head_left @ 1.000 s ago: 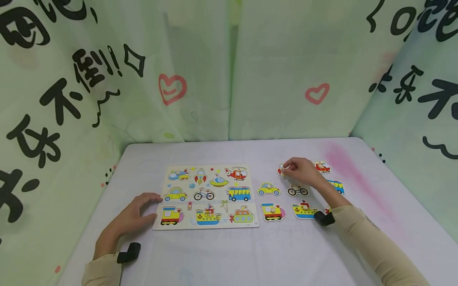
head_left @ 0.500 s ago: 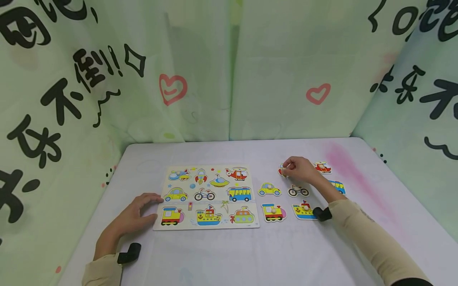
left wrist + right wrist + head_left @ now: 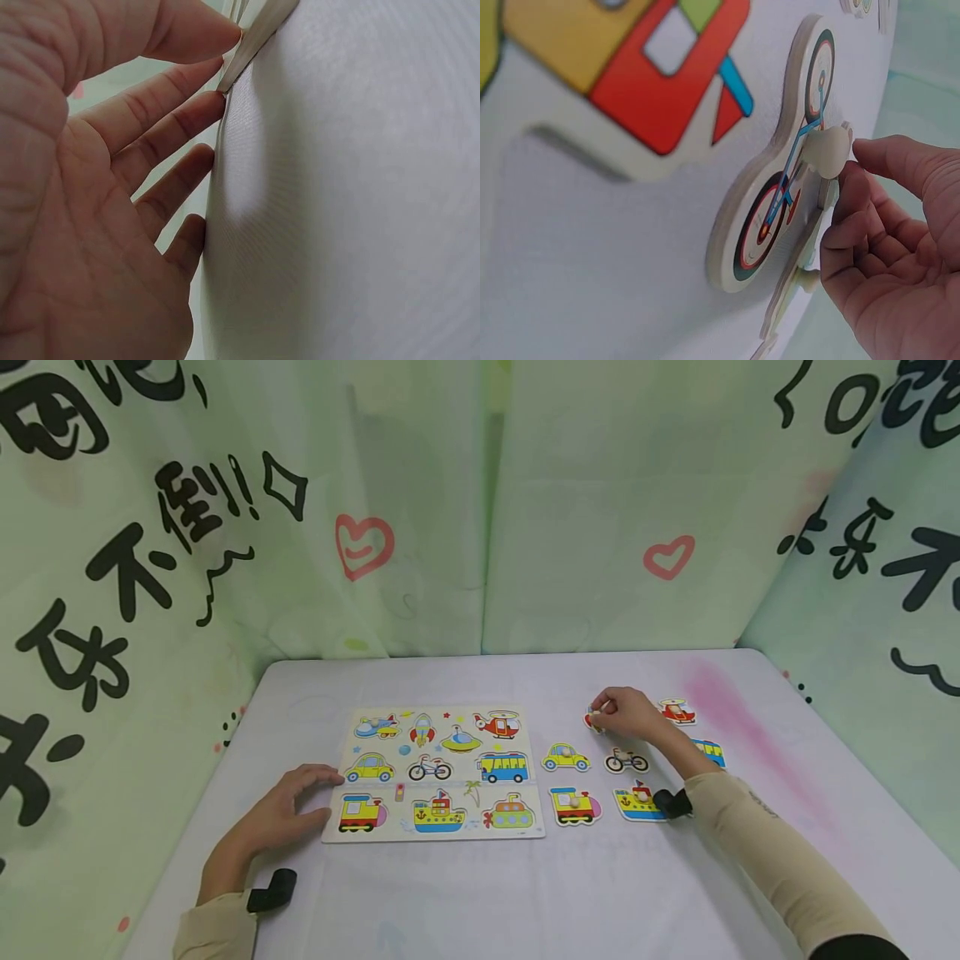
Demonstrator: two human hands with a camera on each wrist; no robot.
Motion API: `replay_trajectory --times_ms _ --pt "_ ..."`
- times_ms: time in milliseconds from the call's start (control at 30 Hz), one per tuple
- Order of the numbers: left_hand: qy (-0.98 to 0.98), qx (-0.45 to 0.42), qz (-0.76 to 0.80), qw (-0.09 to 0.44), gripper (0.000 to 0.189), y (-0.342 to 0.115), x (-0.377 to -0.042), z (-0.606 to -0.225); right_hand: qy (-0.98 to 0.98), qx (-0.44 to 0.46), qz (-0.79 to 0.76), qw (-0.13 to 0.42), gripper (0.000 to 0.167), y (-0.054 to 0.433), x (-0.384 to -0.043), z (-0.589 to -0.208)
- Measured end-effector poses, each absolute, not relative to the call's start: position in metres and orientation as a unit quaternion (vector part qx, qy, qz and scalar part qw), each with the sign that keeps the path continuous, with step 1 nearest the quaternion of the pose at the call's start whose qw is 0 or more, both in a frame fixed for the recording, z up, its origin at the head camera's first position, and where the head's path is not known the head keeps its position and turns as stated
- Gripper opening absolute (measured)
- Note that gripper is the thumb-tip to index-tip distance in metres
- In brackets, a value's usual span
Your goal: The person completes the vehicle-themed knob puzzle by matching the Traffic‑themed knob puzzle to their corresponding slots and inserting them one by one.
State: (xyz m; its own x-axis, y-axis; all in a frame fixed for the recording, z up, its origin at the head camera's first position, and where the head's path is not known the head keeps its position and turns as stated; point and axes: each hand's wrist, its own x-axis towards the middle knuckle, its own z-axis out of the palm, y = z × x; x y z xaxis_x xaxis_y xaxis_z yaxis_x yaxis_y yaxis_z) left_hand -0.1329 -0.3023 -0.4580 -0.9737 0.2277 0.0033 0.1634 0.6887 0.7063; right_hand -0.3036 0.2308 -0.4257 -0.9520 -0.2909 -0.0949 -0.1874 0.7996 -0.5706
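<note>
Head view: the right hand [image 3: 628,714] pinches a red-and-white piece [image 3: 589,720] at its fingertips, well apart from the left hand [image 3: 288,806]; the piece's long axis I cannot tell. The board [image 3: 463,770] lies to the right hand's left.
Left wrist: fingers spread, touching the board's edge.
Right wrist: a bicycle's [image 3: 769,187] knob [image 3: 825,154] partly hides the pinch.

Toward the far edge of the desk [image 3: 435,902], a reddish piece [image 3: 588,719] is partly hidden by the right hand [image 3: 628,713]; the bus piece [image 3: 712,752], by the forearm [image 3: 686,755].
</note>
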Motion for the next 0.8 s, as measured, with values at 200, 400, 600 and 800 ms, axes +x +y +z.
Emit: replay_trajectory --times_ms 200,400,600,800 --pt "0.919 0.103 0.379 0.044 0.042 -0.302 -0.132 -0.458 0.946 -0.132 -0.282 0.089 0.023 0.230 -0.305 -0.425" --pt "0.920 0.101 0.377 0.043 0.042 -0.301 -0.132 -0.457 0.949 -0.129 -0.275 0.085 0.023 0.229 -0.307 -0.426" --pt "0.921 0.105 0.374 0.040 0.042 -0.301 -0.133 -0.455 0.951 -0.109 -0.278 0.083 0.022 0.228 -0.309 -0.431" --pt "0.917 0.115 0.379 0.037 0.041 -0.302 -0.132 -0.455 0.951 -0.089 -0.284 0.083 0.021 0.228 -0.307 -0.435"
